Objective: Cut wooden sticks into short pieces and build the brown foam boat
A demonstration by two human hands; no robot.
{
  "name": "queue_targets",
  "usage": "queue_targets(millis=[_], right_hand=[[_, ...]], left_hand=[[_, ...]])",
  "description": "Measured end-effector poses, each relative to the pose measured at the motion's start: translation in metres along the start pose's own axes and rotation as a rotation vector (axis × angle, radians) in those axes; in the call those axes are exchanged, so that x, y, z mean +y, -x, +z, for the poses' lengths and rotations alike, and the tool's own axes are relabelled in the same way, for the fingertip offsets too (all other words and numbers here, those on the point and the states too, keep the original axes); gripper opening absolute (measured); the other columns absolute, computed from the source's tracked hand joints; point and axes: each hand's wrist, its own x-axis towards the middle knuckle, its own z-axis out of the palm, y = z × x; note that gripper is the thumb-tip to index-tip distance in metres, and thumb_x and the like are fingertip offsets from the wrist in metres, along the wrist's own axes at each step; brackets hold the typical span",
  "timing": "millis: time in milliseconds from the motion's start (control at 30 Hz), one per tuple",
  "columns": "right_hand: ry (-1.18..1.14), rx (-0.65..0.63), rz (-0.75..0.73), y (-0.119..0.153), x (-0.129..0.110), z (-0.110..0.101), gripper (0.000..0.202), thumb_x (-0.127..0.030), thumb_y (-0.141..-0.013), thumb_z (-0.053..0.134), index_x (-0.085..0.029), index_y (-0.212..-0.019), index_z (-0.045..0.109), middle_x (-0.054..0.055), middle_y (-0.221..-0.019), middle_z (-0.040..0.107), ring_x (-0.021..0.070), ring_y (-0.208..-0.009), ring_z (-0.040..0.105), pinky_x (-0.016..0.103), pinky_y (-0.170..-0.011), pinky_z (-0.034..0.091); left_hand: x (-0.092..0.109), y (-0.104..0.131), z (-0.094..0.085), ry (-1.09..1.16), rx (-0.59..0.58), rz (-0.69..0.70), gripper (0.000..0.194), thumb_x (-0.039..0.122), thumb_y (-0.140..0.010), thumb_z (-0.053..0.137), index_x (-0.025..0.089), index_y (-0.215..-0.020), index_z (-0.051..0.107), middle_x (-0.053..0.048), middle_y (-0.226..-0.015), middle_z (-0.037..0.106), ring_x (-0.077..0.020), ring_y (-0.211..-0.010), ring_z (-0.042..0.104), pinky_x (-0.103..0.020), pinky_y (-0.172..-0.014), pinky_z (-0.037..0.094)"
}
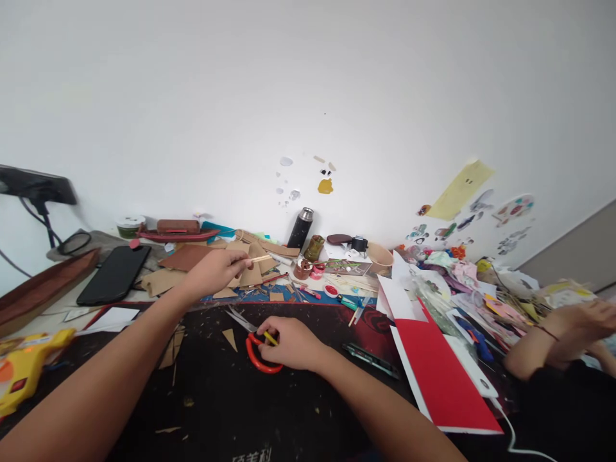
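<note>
My left hand [219, 271] is closed in a pinch on thin wooden sticks [261, 258], their pale ends pointing right over the cluttered back of the desk. Below and to the right, my right hand [293, 343] has its fingers curled on the handles of red-handled scissors [264, 367]. The scissors lie on a black mat [231, 410], with the blades pointing up and left. A short yellow piece [271, 338] shows between the right fingers; its kind is unclear. A small triangle of brown cardboard [230, 339] lies beside the blades.
A yellow glue gun [31, 369] and a black phone [114, 274] are at left. Behind are a model boat [178, 231], cardboard scraps and a black thermos [301, 229]. Red paper [445, 372] lies at right, near a co-worker's arm [539, 346].
</note>
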Motion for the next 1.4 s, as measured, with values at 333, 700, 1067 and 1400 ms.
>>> queue_targets(millis=[333,700,1067,1400], right_hand=[[-1.222,0.083,0.043,0.031,0.02,0.002,0.065,-0.08,-0.077,0.081,-0.02,-0.099,0.066,-0.002,-0.072,0.061,0.0067,-0.044,0.036,0.023,-0.042,0.029],[-1.307,0.039,-0.028,-0.003,0.035,0.025,0.081,-0.086,-0.088,0.066,-0.016,-0.13,0.066,0.001,-0.076,0.07,0.0136,-0.048,0.061,0.022,-0.045,0.043],[-1.196,0.079,-0.052,-0.037,0.028,0.018,0.088,-0.092,-0.082,0.067,-0.021,-0.134,0.058,0.012,-0.102,0.081,0.0261,-0.084,0.081,0.038,-0.078,0.061],[-1.125,0.116,0.047,-0.032,0.019,0.014,0.088,-0.094,-0.076,0.069,-0.019,-0.122,0.063,0.004,-0.086,0.075,0.0165,-0.054,0.07,0.031,-0.056,0.059]], left_hand=[[-0.002,0.0,-0.001,-0.071,0.006,0.01,0.04,0.056,-0.095,0.047,0.025,-0.072,0.059,-0.004,-0.067,0.064,-0.0239,-0.065,0.058,-0.031,-0.061,0.036],[-0.006,-0.004,0.01,-0.222,-0.042,0.002,0.041,0.052,-0.096,0.04,0.024,-0.073,0.059,-0.005,-0.066,0.064,-0.0247,-0.067,0.061,-0.032,-0.066,0.039],[-0.013,-0.006,0.014,-0.483,-0.081,-0.019,0.049,0.048,-0.1,0.034,0.022,-0.095,0.075,-0.012,-0.086,0.08,-0.0287,-0.078,0.07,-0.034,-0.07,0.042],[-0.002,-0.005,0.014,-0.533,-0.117,-0.024,0.051,0.048,-0.1,0.032,0.022,-0.093,0.075,-0.013,-0.084,0.079,-0.0306,-0.078,0.072,-0.035,-0.07,0.045]])
